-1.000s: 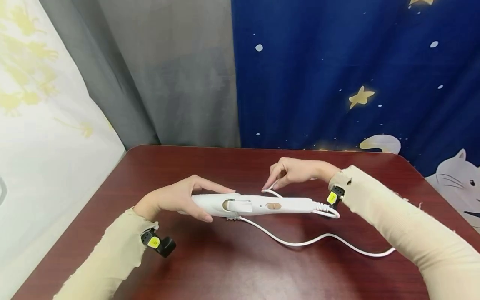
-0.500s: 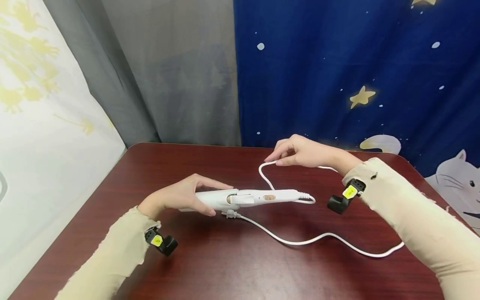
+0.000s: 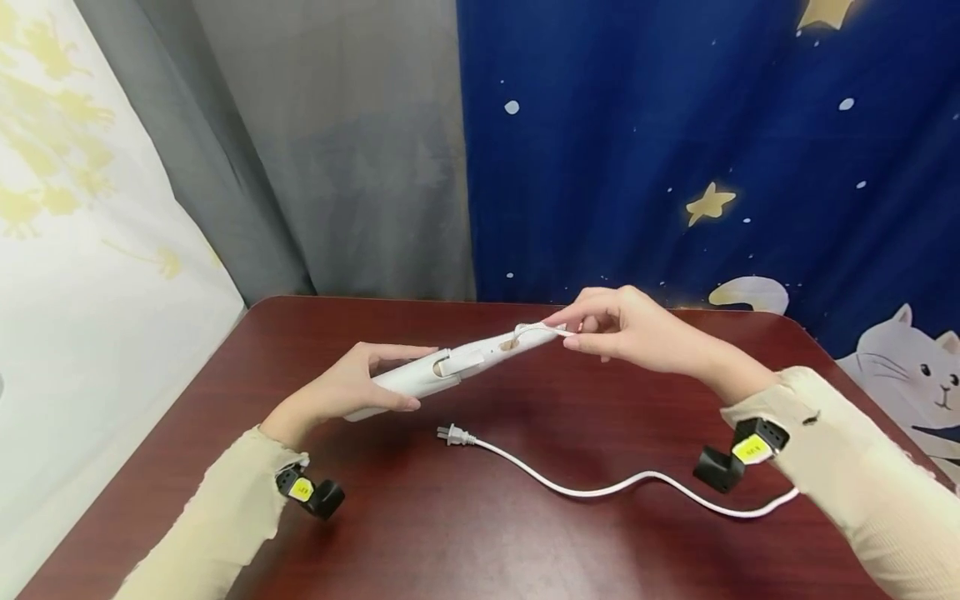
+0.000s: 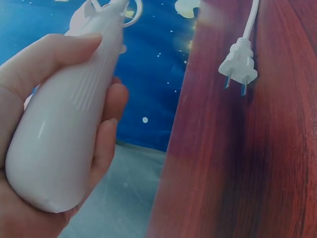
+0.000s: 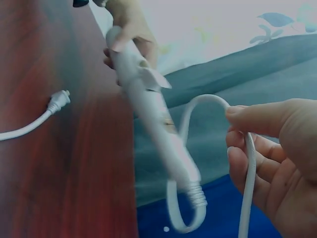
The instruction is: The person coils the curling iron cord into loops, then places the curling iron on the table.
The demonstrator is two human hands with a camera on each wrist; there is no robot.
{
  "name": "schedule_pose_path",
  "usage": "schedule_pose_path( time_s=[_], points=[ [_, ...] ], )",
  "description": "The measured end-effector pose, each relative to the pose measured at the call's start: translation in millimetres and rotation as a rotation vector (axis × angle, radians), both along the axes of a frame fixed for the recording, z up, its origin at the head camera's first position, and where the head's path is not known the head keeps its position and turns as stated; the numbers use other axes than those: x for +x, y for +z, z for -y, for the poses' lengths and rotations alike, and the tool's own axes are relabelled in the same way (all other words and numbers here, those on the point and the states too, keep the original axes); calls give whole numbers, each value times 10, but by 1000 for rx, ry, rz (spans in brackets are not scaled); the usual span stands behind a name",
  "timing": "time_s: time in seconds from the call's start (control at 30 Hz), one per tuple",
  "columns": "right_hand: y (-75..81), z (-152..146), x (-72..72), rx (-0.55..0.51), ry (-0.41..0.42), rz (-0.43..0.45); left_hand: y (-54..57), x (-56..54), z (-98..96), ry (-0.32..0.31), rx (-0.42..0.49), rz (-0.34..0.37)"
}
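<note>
My left hand (image 3: 337,383) grips a white curling iron (image 3: 420,377) by its thick, rounded end, the thumb along its side in the left wrist view. The iron slants over the table, its handle end raised toward the right. In the right wrist view the iron's clamp lever (image 5: 154,78) and ribbed cord end (image 5: 197,195) show. My right hand (image 3: 637,329) pinches the white power cord (image 5: 249,173) between thumb and fingers, close by the handle end. Part of the cord loops beside the handle. The two-pin plug (image 3: 456,435) lies on the table, below the iron in the head view.
The dark red wooden table (image 3: 360,517) lies under both hands. Its cord run (image 3: 581,492) curves from the plug toward the right forearm. Grey (image 3: 352,167) and blue star-patterned curtains (image 3: 637,167) hang behind; a white patterned cloth (image 3: 97,333) hangs at the left.
My right hand rose with the cord, then shifted right and slightly down. The iron has tilted, its handle end now higher, and it has moved away from the plug.
</note>
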State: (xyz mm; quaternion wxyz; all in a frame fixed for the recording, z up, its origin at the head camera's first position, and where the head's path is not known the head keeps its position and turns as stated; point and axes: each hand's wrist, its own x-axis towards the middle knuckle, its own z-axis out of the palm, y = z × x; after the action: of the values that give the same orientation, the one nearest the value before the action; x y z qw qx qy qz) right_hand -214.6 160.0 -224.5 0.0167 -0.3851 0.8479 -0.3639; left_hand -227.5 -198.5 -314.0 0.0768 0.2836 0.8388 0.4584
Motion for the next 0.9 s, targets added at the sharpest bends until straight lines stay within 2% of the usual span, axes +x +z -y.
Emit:
schedule_pose_path(
  time_s=[0.17, 0.33, 0.5, 0.67, 0.8, 0.9],
  points=[
    [-163, -69, 126, -32, -17, 17, 11, 9, 29, 35, 71, 4],
    [-333, -148, 129, -90, 43, 45, 53, 38, 60, 28, 141, 56],
    [-495, -211, 40, -119, 90, 105, 70, 54, 72, -43, 169, 69],
    [-636, -231, -119, -72, 35, 176, 66, 74, 72, -142, 194, 92],
    [-695, -207, -247, -19, 0, 209, 67, 99, 76, -196, 167, 113],
    [-706, -181, -335, -39, 38, 227, 52, 102, 81, -235, 135, 127]
  ],
)
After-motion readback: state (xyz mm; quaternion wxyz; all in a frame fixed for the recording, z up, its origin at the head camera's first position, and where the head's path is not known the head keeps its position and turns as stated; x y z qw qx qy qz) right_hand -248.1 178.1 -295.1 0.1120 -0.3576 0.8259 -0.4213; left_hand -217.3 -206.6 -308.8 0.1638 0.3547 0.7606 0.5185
